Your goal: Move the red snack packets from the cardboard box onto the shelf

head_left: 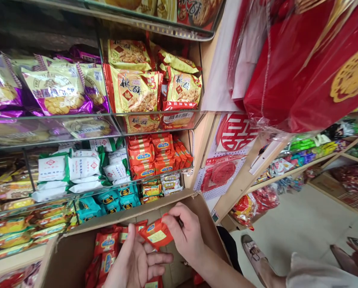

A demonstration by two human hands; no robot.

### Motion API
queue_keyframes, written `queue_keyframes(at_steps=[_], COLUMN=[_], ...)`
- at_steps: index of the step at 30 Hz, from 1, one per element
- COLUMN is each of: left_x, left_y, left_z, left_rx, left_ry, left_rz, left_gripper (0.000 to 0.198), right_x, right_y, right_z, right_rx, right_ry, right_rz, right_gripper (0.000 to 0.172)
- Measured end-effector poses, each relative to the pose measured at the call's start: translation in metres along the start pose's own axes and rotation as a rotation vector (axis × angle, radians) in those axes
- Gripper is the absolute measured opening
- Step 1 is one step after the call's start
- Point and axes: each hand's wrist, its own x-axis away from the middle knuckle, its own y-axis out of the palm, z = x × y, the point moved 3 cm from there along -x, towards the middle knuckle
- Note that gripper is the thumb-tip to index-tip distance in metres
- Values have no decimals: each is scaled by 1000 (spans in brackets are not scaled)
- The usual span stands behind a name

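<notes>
My right hand (187,234) pinches the end of a small red snack packet (158,235) with a pale yellow label, above an open cardboard box (74,240). Beside it my left hand (137,258) is palm up with fingers spread, close under the packet; nothing rests in it that I can see. Several matching red packets (106,242) lie in the box, partly covered by my left hand. More red packets (141,155) of the same look stand stacked in a shelf compartment behind the box.
Neighbouring compartments hold white-and-green packets (84,165), teal packets (128,196) and yellow cookie bags (135,90). Glass shelf edges run above the box. A red plastic-wrapped item (301,72) hangs at upper right. On the floor at right stands a person's sandalled foot (255,252).
</notes>
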Motion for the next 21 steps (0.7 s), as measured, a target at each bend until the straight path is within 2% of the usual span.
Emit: queue_keyframes(at_steps=[2,3,4,5,6,8,10,12,14,16,19,21], left_x=[5,7,8,10,12,15,18,19,19,18,13,11], left_y=[7,8,8,6,4,-1,-3,-3,-2,-2,-5,-9], left_z=[6,10,13,16,19,23,26,29,30,31,29,27], left_rx=[-9,-1,4,-8,-50,-203,-362,-483,-556,-554,-483,-426], left_ry=[-25,25,99,183,268,430,549,639,684,684,573,516], left_rz=[-36,-30,-14,10,42,114,132,66,-3,-20,67,141], left_gripper=[47,39,32,30,33,48,58,61,63,68,70,74], right_x=[2,6,9,12,15,20,25,26,23,20,20,23], right_y=[-5,-6,-8,-10,-12,-12,-5,2,4,2,0,0], right_z=[-13,-17,-20,-20,-18,-8,2,8,9,10,7,2], right_rx=[125,150,149,120,59,-150,-420,-629,-713,-683,-550,-447], right_ry=[-297,-398,-440,-412,-322,-8,314,489,531,530,474,393], right_rz=[-111,-144,-144,-110,-56,12,-23,-101,-135,-123,-112,-171], right_gripper=[13,11,10,11,14,22,30,41,50,51,50,54])
